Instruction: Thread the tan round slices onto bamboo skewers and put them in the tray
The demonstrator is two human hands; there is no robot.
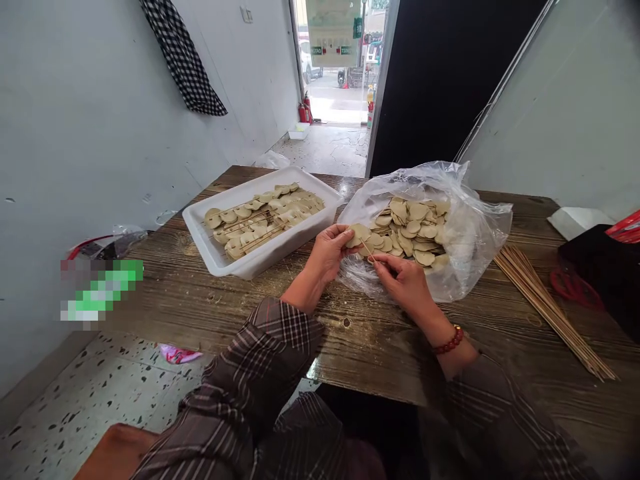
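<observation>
Between its thumb and fingers, my left hand (329,252) holds a pale round slice (358,235) at the near left edge of the plastic bag. My right hand (403,280) pinches a thin wooden skewer (367,247), which crosses in front of the slice; whether it pierces it I cannot tell. Behind my hands, the open clear bag (470,250) holds a heap of similar round slices (413,227). To the left, a white tray (225,266) contains rows of slices on skewers (260,223).
Loose skewers (555,310) lie in a bundle on the wooden table (350,340) at the right. Beyond them are a black item (595,267) and red-handled scissors (575,287). A wall borders the left side, and a glass door stands ahead.
</observation>
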